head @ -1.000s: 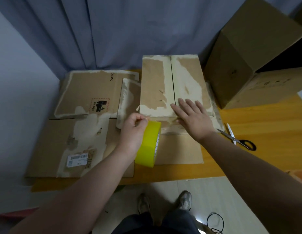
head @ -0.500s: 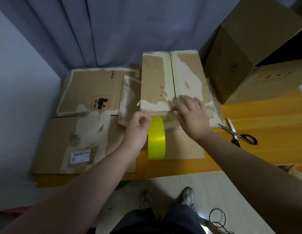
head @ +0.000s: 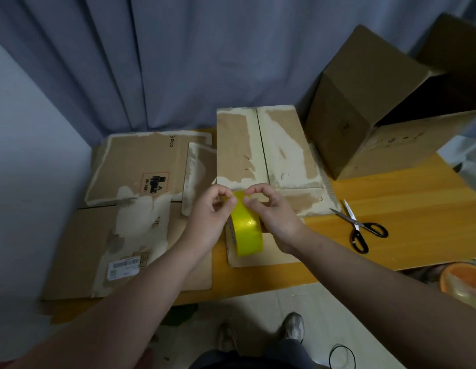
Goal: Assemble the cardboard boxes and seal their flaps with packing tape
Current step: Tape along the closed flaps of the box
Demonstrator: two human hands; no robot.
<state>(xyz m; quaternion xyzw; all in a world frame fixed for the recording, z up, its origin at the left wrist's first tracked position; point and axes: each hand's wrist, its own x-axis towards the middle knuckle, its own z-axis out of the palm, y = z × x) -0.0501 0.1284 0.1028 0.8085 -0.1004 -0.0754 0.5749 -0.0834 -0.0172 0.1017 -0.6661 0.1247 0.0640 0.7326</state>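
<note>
You hold the glossy yellow roll of packing tape (head: 245,227) upright on its edge, just in front of the small closed cardboard box with torn pale patches (head: 263,147); your left hand (head: 210,217) and right hand (head: 271,214) both meet at the top of the roll, the thumb and forefinger of each drawn narrow into a pinch on its outer layer, the other fingers (head: 261,189) loosely curled. This looks like the hunt for the tape's free end; whether it has lifted yet, you cannot tell from here. The next move calls for peeling that end clear with one hand while the other steadies the roll, then drawing a length over the seam where the box's two top flaps meet; the black-handled scissors (head: 360,227) lie on the orange wooden tabletop (head: 418,209) to your right, well apart from both hands, ready for the cut. The flattened brown cardboard sheets (head: 130,166) to your left are not yet assembled.
</note>
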